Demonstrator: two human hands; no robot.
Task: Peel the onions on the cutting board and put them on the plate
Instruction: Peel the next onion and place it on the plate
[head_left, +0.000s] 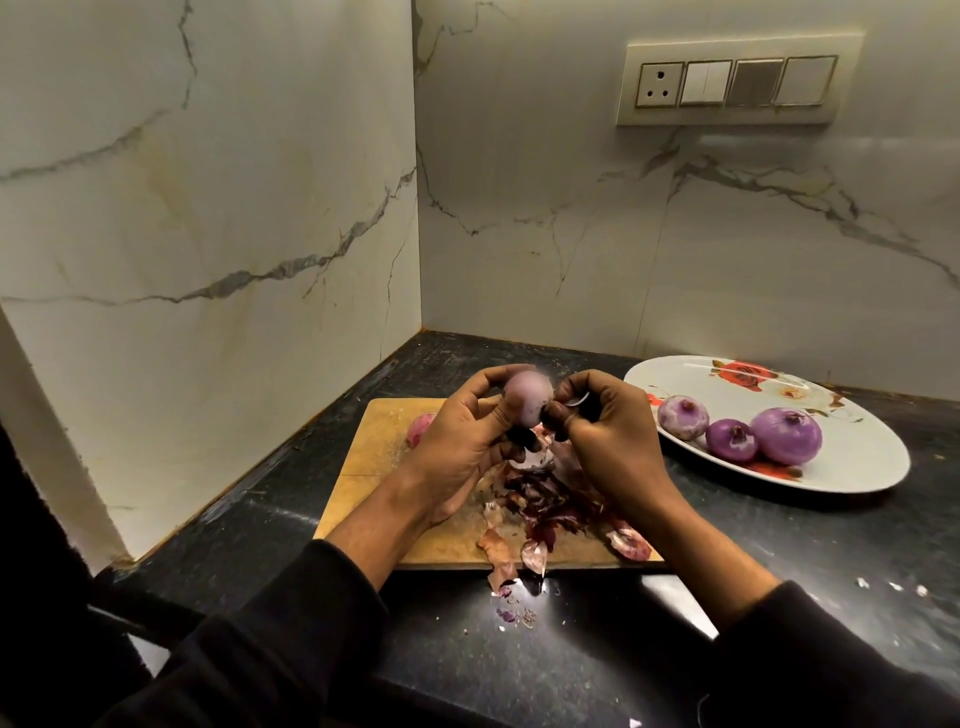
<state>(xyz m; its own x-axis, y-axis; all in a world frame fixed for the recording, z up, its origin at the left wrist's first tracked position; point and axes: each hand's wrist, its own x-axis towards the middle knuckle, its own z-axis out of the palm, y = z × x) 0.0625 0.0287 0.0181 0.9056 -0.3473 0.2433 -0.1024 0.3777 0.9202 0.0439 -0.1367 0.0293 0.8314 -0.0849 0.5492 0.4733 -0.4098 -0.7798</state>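
Onion peeling in progress over wooden cutting board (374, 441), the largest item, on dark counter. White floral plate (857, 462) to its right carries three peeled onions (787, 435). Left hand (462, 441) grips a pale onion (529, 397) above the board; right hand (608, 441) pinches at its side. Loose skins (550, 499) on board; one unpeeled onion (420, 427) behind left hand.
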